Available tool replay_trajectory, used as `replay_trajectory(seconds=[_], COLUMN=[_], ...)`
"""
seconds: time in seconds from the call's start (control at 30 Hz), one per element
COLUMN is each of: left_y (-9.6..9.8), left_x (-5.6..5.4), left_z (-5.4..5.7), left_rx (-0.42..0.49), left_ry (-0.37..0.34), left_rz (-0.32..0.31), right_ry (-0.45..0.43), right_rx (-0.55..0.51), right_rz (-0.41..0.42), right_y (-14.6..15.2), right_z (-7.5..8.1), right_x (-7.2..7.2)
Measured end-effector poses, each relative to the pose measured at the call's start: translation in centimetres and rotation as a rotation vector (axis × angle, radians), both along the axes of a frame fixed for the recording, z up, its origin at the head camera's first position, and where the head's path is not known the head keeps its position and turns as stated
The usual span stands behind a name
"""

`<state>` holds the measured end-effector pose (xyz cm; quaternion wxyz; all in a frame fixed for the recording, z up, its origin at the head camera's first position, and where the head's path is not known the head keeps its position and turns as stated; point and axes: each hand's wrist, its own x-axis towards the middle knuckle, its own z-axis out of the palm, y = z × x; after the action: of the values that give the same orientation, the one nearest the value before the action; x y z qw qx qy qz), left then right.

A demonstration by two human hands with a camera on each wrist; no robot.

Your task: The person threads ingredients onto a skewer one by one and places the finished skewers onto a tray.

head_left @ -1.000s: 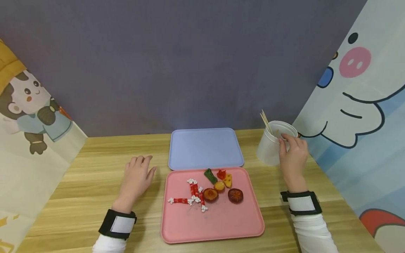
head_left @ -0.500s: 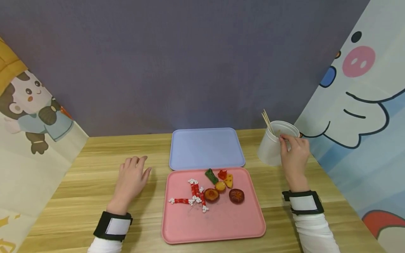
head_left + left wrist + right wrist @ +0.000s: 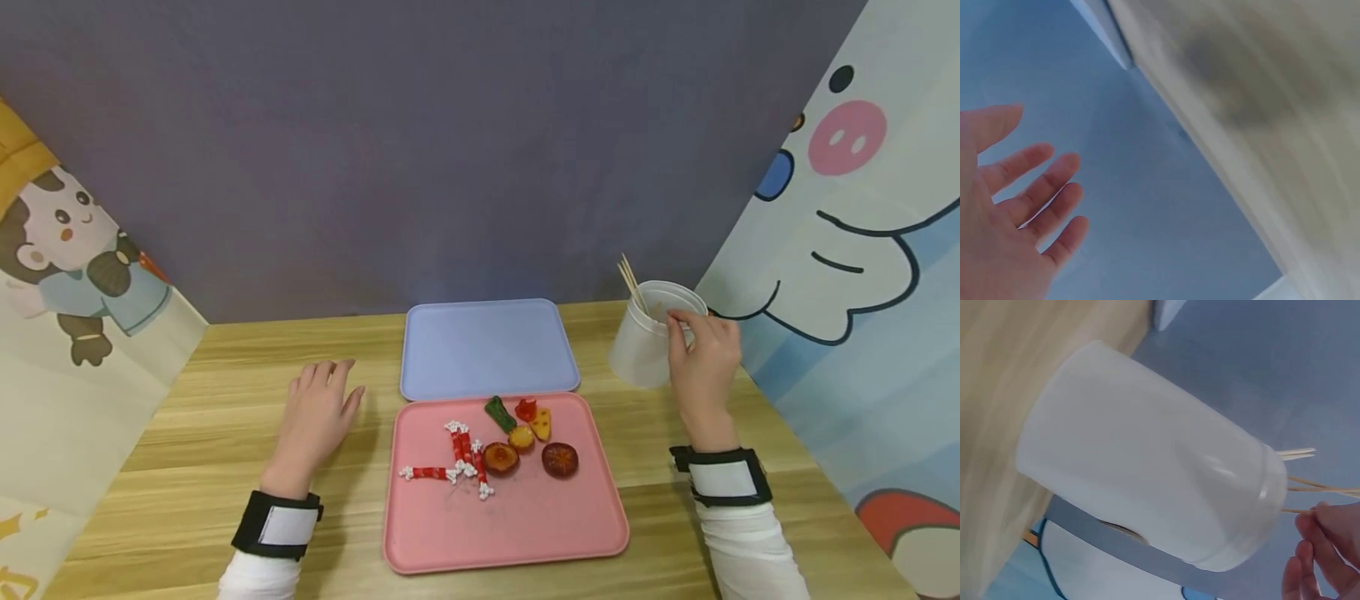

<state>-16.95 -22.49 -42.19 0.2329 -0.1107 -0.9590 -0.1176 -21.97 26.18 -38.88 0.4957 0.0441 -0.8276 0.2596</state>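
At the rim of a white tub [image 3: 636, 354] on the right side of the table, my right hand [image 3: 705, 367] pinches the end of a thin wooden skewer [image 3: 1296, 511] between thumb and fingers. Most of that skewer is hidden inside the tub. Other skewers [image 3: 631, 282] lean out over the tub's far left rim. My left hand [image 3: 309, 425] is held palm down over the wooden table, left of the trays, with nothing in it. In the left wrist view its fingers [image 3: 1054, 178] are spread and relaxed.
A pink tray [image 3: 517, 529] bears several red sticks with white ends [image 3: 461, 454], a green piece [image 3: 499, 415], yellow and red pieces, and two brown mushroom-like rounds [image 3: 559, 461]. Behind it lies a blue tray [image 3: 483, 350]. Grey and cartoon-printed walls surround the table.
My right hand has shifted slightly right along the tub's rim, its fingers still pinched. My left hand drifted a little left, then back right. The trays and pieces stay put.
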Motion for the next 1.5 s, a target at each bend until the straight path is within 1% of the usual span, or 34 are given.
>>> replay_trajectory(seconds=[0.13, 0.2, 0.4, 0.63, 0.83, 1.0, 1.1, 1.2, 1.3, 1.4, 1.43, 1.5], left_y=[1.3, 2.0, 3.9, 5.9, 7.3, 8.4, 9.1, 9.8, 10.5, 11.5, 11.9, 12.7], left_x=[-0.7, -1.0, -1.8, -2.7, -3.0, -3.2, -3.3, -3.2, -3.2, -3.2, -3.2, -3.1], left_z=[0.8, 1.1, 1.5, 2.1, 2.6, 2.8, 2.9, 3.1, 3.4, 3.7, 3.8, 4.0], left_rx=[0.015, 0.023, 0.040, 0.046, 0.060, 0.051, 0.046, 0.044, 0.044, 0.053, 0.057, 0.069], left_ry=[-0.016, -0.013, 0.008, 0.008, 0.013, 0.050, 0.067, 0.073, 0.065, 0.067, 0.074, 0.090], left_rz=[-0.012, -0.023, -0.059, -0.072, -0.100, -0.119, -0.125, -0.134, -0.148, -0.167, -0.175, -0.198], right_ry=[0.031, 0.054, 0.156, 0.271, 0.369, 0.447, 0.470, 0.468, 0.434, 0.380, 0.360, 0.313], right_rx=[-0.011, -0.028, -0.082, -0.165, -0.221, -0.305, -0.336, -0.384, -0.453, -0.511, -0.525, -0.531], right_rz=[0.001, -0.005, -0.045, -0.086, -0.125, -0.111, -0.093, -0.012, 0.136, 0.279, 0.315, 0.361], right_y=[-0.4, -0.6, -1.3, -1.7, -2.6, -3.6, -4.2, -4.5, -4.9, -5.5, -5.7, -6.0], right_z=[1.0, 1.5, 3.2, 5.0, 6.4, 7.7, 8.1, 8.1, 7.8, 7.5, 7.3, 6.9], right_x=[0.7, 1.1, 2.3, 3.9, 5.4, 6.7, 7.3, 7.6, 7.8, 7.9, 7.9, 7.8])
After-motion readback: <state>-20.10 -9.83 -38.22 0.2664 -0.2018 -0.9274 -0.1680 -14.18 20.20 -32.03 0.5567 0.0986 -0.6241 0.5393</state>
